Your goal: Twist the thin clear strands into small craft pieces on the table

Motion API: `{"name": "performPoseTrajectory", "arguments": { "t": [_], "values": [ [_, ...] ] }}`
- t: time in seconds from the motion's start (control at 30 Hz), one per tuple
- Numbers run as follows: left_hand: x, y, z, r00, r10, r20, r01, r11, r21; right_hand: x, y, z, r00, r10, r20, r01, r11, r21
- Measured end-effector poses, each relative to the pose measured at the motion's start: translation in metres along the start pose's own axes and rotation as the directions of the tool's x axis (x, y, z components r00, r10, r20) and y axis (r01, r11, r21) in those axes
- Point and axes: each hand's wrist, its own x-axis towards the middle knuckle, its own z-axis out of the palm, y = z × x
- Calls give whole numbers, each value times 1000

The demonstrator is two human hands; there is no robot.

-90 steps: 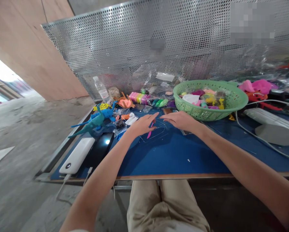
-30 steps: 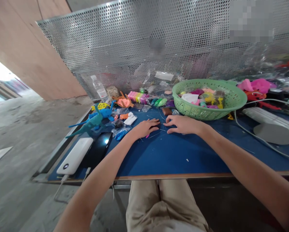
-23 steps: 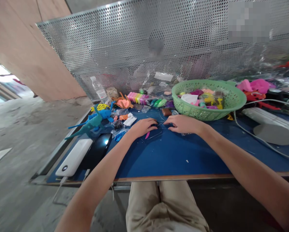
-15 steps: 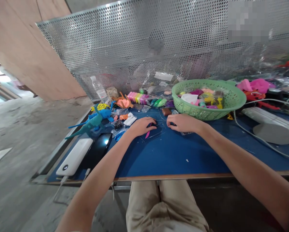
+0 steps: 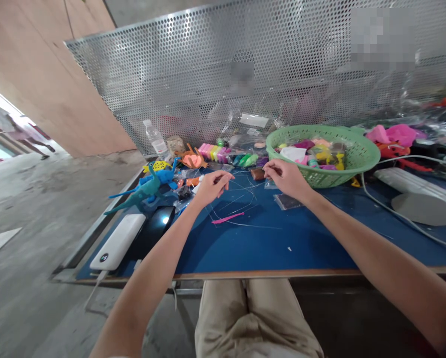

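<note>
My left hand [image 5: 214, 186] is raised over the blue tabletop [image 5: 245, 253], its fingers pinched together; whatever they hold is too small to name. My right hand [image 5: 284, 175] is lifted in front of the green basket [image 5: 320, 176], fingertips also pressed together on something I cannot make out. Thin clear threads curve across the table between the two hands. Below them lies a pink strip [image 5: 228, 218] with a small loop at one end. A brown block [image 5: 258, 174] sits just left of my right fingertips, and a small dark packet [image 5: 288, 201] lies under my right wrist.
Blue and teal toy figures [image 5: 148, 189], a white power bank [image 5: 118, 242] and a dark phone [image 5: 158, 223] are at the left. A plastic bottle [image 5: 156, 137] stands by the perforated metal panel [image 5: 193, 74]. A white cable [image 5: 383, 201] crosses the right side. A person [image 5: 16, 127] is far left.
Both hands have risen off the table, away from its front edge. The pink strip, formerly partly under my left hand, now lies fully visible, and the small dark packet shows more.
</note>
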Motion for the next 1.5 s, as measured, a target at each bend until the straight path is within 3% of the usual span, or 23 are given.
{"name": "performPoseTrajectory", "arguments": {
  "t": [0.13,0.27,0.37,0.47,0.7,0.87,1.07,1.5],
  "values": [
    [1,0,7,993,-99,-67,93,992,-82,0,-9,3,976,-220,-2,212,942,-260],
    [2,0,22,988,-156,-11,148,959,-242,-2,-27,14,905,-406,123,421,819,-391],
    [0,2,34,981,-187,46,189,896,-402,-3,-32,25,872,-453,184,488,783,-385],
    [-1,5,42,972,-210,102,233,856,-461,-3,-29,31,898,-397,187,439,829,-345],
    [-3,9,28,994,-107,14,107,965,-241,-2,-17,20,911,-350,217,410,820,-400],
    [-8,15,18,998,10,59,-6,998,-56,-2,-15,16,916,-325,237,401,787,-469],
    [-11,16,14,980,179,90,-199,924,325,-3,-15,18,905,-336,262,425,750,-506],
    [-11,8,9,994,69,86,-93,943,318,-5,-15,26,882,-366,298,472,708,-525]
  ]
}}
